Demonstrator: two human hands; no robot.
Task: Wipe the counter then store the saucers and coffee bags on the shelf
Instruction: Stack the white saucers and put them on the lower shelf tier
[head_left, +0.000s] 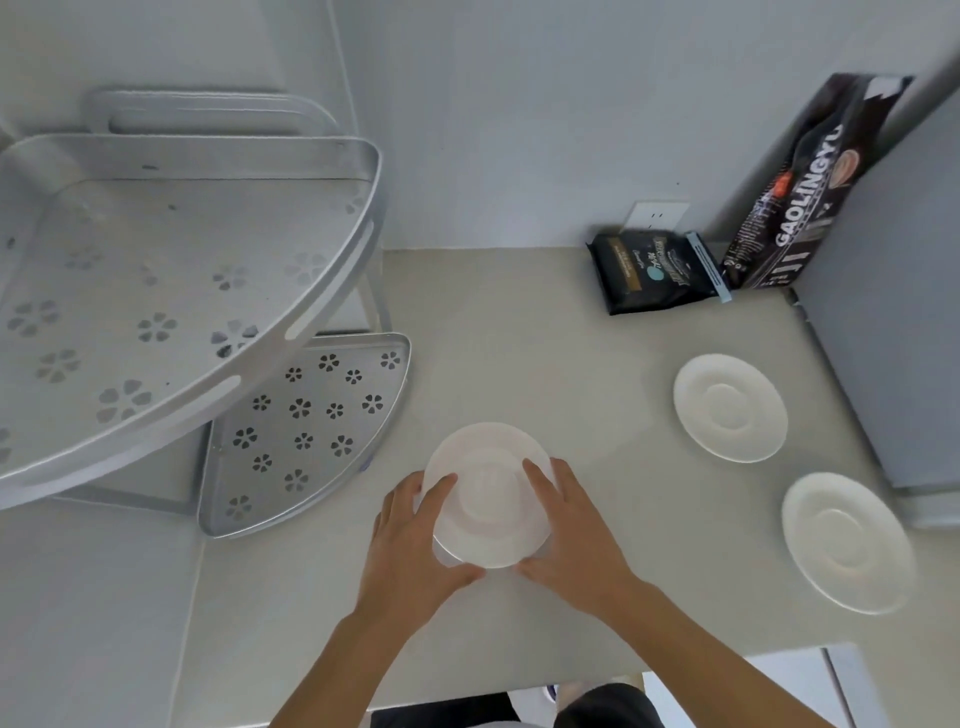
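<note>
A white saucer (485, 493) is held between both hands just above the beige counter (545, 364), right of the shelf's lower tier. My left hand (410, 540) grips its left rim and my right hand (571, 530) its right rim. Two more white saucers lie flat on the counter at the right: one farther back (730, 408), one nearer (847, 543). A small black coffee bag (654, 273) leans against the back wall. A tall black coffee bag (810, 182) stands upright in the back right corner. The grey two-tier corner shelf (322, 317) with flower-shaped holes fills the left.
The shelf's lower tier (311, 426) sits on the counter close to my left hand; the upper tier overhangs it. A grey appliance side (893, 312) bounds the counter on the right. A wall socket (657, 215) is behind the small bag. The counter's front edge runs below my forearms.
</note>
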